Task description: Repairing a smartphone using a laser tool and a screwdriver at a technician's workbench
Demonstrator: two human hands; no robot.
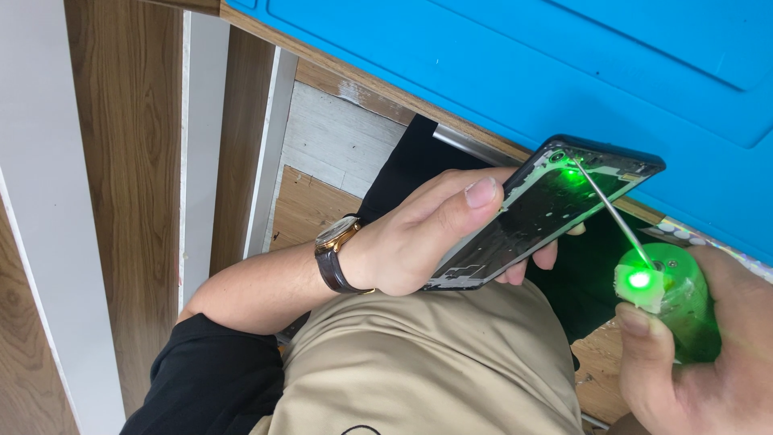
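- Wood-plank floor below; a blue mat [515, 64] covers the counter [362, 80], whose wooden edge runs diagonally across the top of the head view. Khaki trousers [427, 362] fill the lap area.
- Left hand [419, 238], wristwatch [334, 254] on the wrist, has its grip clenched around an opened phone frame [531, 217]. Thumb lies across the near long edge, fingertips show under the far edge. Frame is held over the lap, tilted, its far end just short of the counter edge.
- Right hand [700, 362] has its grip wrapped around a green lit screwdriver [664, 294]. Thin shaft [612, 213] runs up and away from this grip; the tip meets the frame's far corner, well beyond the left thumb, where green light pools.
- Judgement: the worked corner is unsupported, far from the holding grip. Bracing a fingertip beneath that corner, keeping the shaft square to the screw and pressing lightly should limit slipping or stripping.
- Exact seating of tip in screw: cannot tell, glare hides it.
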